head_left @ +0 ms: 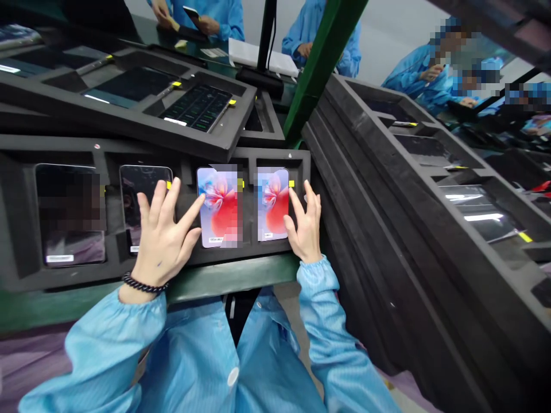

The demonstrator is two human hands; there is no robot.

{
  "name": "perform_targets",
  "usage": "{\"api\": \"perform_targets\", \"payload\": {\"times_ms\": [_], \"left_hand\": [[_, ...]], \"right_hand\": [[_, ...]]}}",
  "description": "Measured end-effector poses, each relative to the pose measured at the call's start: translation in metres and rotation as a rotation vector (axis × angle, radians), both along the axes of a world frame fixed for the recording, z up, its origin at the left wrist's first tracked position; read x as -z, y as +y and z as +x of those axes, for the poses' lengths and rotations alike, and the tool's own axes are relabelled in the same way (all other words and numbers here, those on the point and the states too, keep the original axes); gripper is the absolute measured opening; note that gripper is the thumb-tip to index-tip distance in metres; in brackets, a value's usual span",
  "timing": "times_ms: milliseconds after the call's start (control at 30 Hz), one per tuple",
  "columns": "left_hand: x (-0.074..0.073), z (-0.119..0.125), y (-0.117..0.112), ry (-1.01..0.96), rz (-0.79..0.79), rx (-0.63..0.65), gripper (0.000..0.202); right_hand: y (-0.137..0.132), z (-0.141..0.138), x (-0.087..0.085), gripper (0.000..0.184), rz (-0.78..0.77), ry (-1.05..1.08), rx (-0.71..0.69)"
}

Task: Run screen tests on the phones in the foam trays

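Blue smock (pixel 193 361) is filling the foreground; spread left hand (pixel 161 235) and loosely parted right hand (pixel 305 223) are flanking two lit smartphones (pixel 219 212) lying in a foam tray (pixel 269 154); screen handling is seemingly proceeding, next calling for light touch

Blue jacket (pixel 193 361) | white button (pixel 233 376) | 2 gathered cuffs (pixel 317 273) | black beaded bracelet (pixel 144 284)

no legible text, white labels (pixel 60 258) low on far-left dark phone (pixel 55 209) and two flower-screen phones (pixel 215 212), print too small, green marks on grid-screen phone (pixel 198 108) unreadable
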State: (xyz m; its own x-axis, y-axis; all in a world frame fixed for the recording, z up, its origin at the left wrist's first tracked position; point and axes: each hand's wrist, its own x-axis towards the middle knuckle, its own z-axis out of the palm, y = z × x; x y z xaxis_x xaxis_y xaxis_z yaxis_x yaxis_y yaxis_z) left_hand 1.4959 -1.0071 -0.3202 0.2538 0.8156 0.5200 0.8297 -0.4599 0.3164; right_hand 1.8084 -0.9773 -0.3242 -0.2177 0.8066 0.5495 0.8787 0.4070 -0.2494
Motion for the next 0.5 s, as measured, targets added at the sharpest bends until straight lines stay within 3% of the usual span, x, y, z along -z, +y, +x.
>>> {"api": "perform_targets", "payload": {"times_ms": [333,433,500], "left_hand": [[0.008,0.004,-0.009,0.065,-0.003,0.008,0.059],[0.007,0.000,-0.011,0.061,0.041,0.095,0.044],[0.005,-0.005,-0.013,0.038,0.115,0.183,0.034]], "right_hand": [[-0.011,0.001,0.009,0.040,0.074,-0.058,-0.039],[-0.013,0.000,0.008,0.033,0.180,0.040,-0.082],[-0.015,0.000,0.006,0.043,0.266,0.150,-0.111]]}}
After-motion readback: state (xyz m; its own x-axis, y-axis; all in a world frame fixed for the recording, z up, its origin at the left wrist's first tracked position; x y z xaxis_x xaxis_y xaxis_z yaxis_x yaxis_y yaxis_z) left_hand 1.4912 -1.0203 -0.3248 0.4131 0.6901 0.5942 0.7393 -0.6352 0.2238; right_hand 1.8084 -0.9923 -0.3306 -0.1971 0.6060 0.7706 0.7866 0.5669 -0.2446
